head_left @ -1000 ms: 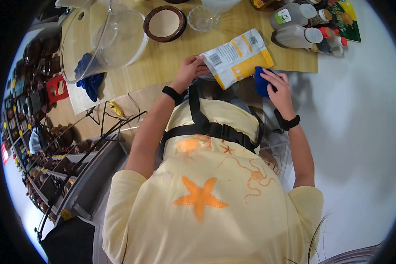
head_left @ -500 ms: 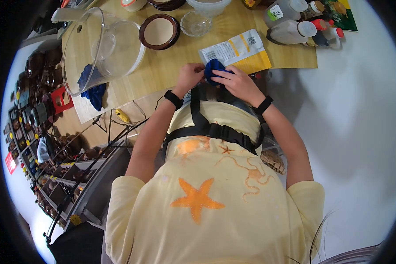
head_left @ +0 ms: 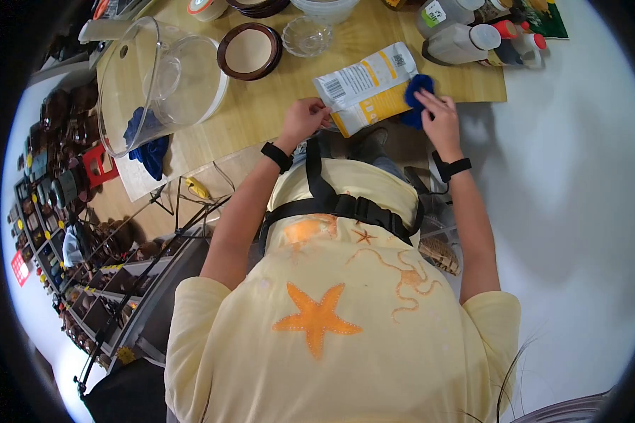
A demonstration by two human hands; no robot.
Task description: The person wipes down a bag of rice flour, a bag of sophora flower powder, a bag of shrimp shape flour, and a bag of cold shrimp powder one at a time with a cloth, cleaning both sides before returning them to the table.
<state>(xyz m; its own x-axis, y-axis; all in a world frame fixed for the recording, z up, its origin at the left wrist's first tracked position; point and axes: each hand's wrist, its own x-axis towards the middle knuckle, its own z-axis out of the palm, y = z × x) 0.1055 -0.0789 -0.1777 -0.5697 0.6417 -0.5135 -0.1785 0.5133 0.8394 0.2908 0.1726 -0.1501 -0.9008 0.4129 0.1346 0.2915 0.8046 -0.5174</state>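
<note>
A white and yellow pouch (head_left: pixel 364 83) with a barcode lies at the table's front edge, its yellow end toward me. My left hand (head_left: pixel 305 120) is closed at its left side, the fingertips pinching near the lower left corner. At the pouch's right edge my right hand (head_left: pixel 441 121) holds a dark blue cloth (head_left: pixel 418 90), fingers pressed on top of it. The cloth is bunched and touches the edge of the pouch. My palm and thumb on that side are partly hidden.
A large clear plastic jug (head_left: pixel 130 92) lies at the left with another blue cloth (head_left: pixel 150 151) beside it. Behind are a brown-rimmed round dish (head_left: pixel 250 51) and a small glass bowl (head_left: pixel 307 37). Several bottles (head_left: pixel 464 44) stand at the back right.
My right hand has carried the blue cloth from the pouch's near left side to its right edge. The pouch shows more of its yellow end. My left hand has stayed nearly in place.
</note>
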